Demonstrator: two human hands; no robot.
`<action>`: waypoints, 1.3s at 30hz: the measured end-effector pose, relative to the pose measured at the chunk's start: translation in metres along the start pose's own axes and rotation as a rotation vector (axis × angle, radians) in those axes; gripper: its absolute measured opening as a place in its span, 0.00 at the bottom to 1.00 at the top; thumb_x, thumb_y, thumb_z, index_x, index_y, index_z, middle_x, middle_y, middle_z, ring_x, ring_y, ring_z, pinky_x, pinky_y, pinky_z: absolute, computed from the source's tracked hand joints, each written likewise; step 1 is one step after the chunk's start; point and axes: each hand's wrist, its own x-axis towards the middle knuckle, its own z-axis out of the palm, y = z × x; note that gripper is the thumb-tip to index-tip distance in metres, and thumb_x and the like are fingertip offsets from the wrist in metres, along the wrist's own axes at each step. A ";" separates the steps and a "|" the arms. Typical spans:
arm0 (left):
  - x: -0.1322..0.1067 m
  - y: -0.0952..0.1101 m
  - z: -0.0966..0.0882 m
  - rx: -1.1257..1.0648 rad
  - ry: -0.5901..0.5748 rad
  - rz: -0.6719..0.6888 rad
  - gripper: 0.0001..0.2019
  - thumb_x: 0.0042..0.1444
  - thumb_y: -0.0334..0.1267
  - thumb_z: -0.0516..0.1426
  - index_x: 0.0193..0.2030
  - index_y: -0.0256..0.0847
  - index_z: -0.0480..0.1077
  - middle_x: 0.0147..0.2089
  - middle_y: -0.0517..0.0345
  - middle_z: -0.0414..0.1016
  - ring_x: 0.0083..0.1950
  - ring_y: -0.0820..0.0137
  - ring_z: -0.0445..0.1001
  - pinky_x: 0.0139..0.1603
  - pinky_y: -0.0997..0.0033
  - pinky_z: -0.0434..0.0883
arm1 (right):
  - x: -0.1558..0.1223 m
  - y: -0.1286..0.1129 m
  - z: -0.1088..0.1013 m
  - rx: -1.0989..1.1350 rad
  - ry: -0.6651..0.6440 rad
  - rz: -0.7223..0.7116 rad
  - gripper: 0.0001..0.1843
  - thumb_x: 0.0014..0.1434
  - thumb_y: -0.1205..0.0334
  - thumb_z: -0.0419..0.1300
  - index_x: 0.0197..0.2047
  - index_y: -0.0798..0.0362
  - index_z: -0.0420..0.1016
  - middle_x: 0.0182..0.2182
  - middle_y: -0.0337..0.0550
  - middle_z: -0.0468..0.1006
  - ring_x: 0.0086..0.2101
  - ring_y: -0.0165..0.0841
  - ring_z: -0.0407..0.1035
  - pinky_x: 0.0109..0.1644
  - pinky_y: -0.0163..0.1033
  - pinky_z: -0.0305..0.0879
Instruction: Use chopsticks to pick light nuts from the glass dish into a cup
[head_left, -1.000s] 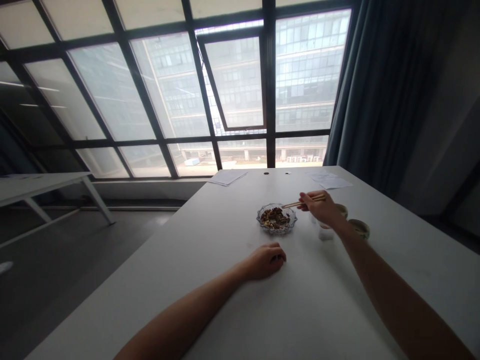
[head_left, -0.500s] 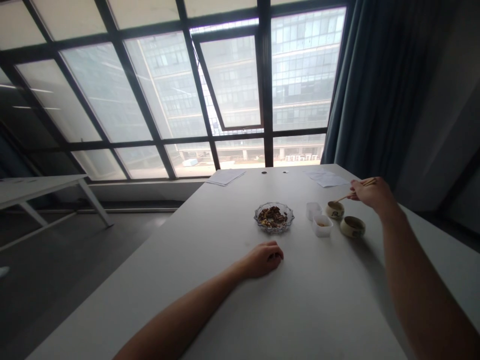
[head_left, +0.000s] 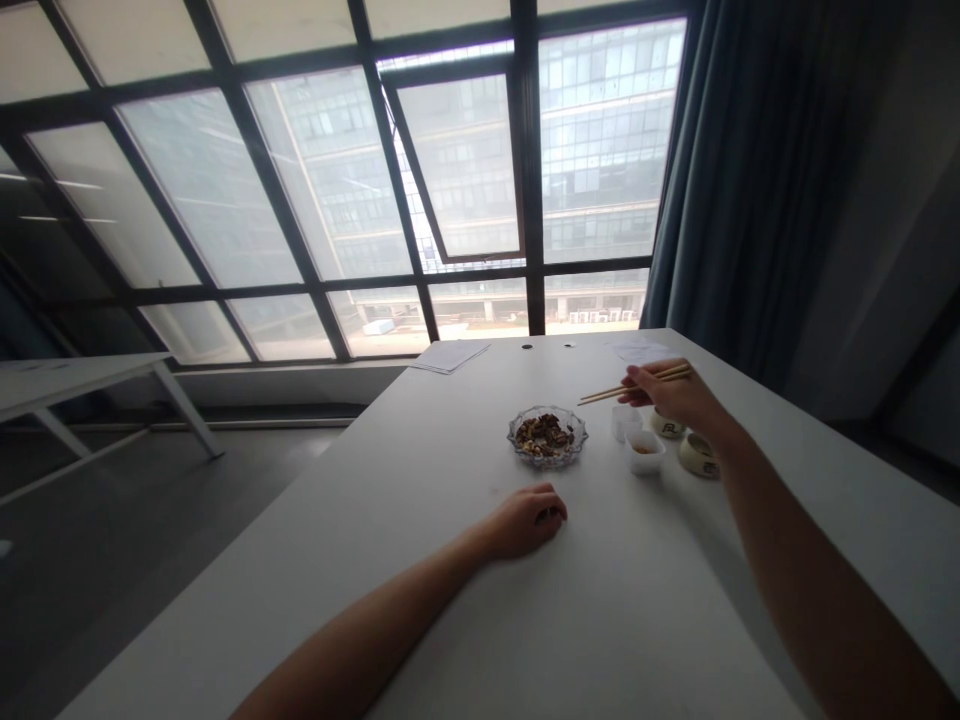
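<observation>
My right hand (head_left: 671, 392) grips a pair of wooden chopsticks (head_left: 609, 393), with their tips pointing left toward a scalloped glass plate (head_left: 517, 455). Dark brown and yellowish dried pieces (head_left: 547, 433) are heaped on that plate. Nothing can be made out between the chopstick tips. Below the hand stand two small translucent plastic cups (head_left: 626, 422); the nearer cup (head_left: 646, 464) holds a little brownish stuff. Two cream pots with dark markings, a farther pot (head_left: 669, 428) and a nearer pot (head_left: 697, 460), are partly hidden by my hand and forearm. My left hand (head_left: 529, 520) rests on the table, fingers curled, in front of the plate.
Papers (head_left: 450, 356) lie at the far left of the white table (head_left: 600, 610), and another sheet (head_left: 637, 348) at the far right. Beyond are large windows and a blue curtain (head_left: 720, 220). A second table (head_left: 90, 375) stands at the left.
My right hand has moved left with the chopsticks, from over the farther cream pot to above the plastic cups, and their tips have come out of the pot. My left hand has stayed still.
</observation>
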 end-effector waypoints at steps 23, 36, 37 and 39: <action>-0.007 -0.003 -0.006 0.004 0.006 0.032 0.09 0.61 0.29 0.56 0.44 0.40 0.77 0.42 0.55 0.74 0.39 0.71 0.72 0.42 0.77 0.69 | 0.001 0.083 0.085 0.045 -0.317 0.020 0.28 0.52 0.36 0.70 0.30 0.57 0.82 0.26 0.52 0.84 0.28 0.43 0.82 0.31 0.40 0.79; -0.005 -0.002 -0.007 0.007 0.001 0.025 0.09 0.61 0.29 0.57 0.45 0.40 0.77 0.42 0.54 0.74 0.40 0.70 0.72 0.43 0.76 0.69 | -0.005 0.071 0.088 0.084 -0.255 0.049 0.29 0.50 0.36 0.72 0.28 0.57 0.81 0.25 0.53 0.84 0.26 0.42 0.81 0.29 0.39 0.80; -0.005 -0.002 -0.007 0.006 0.002 0.025 0.09 0.61 0.29 0.57 0.45 0.40 0.77 0.42 0.55 0.74 0.39 0.71 0.72 0.43 0.76 0.69 | -0.004 0.066 0.086 0.085 -0.246 0.050 0.28 0.50 0.36 0.72 0.28 0.57 0.81 0.25 0.53 0.84 0.26 0.42 0.81 0.30 0.39 0.80; -0.005 -0.001 -0.008 0.006 0.003 0.023 0.09 0.61 0.29 0.57 0.44 0.39 0.77 0.42 0.55 0.75 0.39 0.71 0.72 0.43 0.76 0.69 | -0.002 0.053 0.077 0.085 -0.225 0.046 0.27 0.51 0.37 0.72 0.29 0.58 0.82 0.26 0.54 0.84 0.27 0.42 0.81 0.30 0.38 0.81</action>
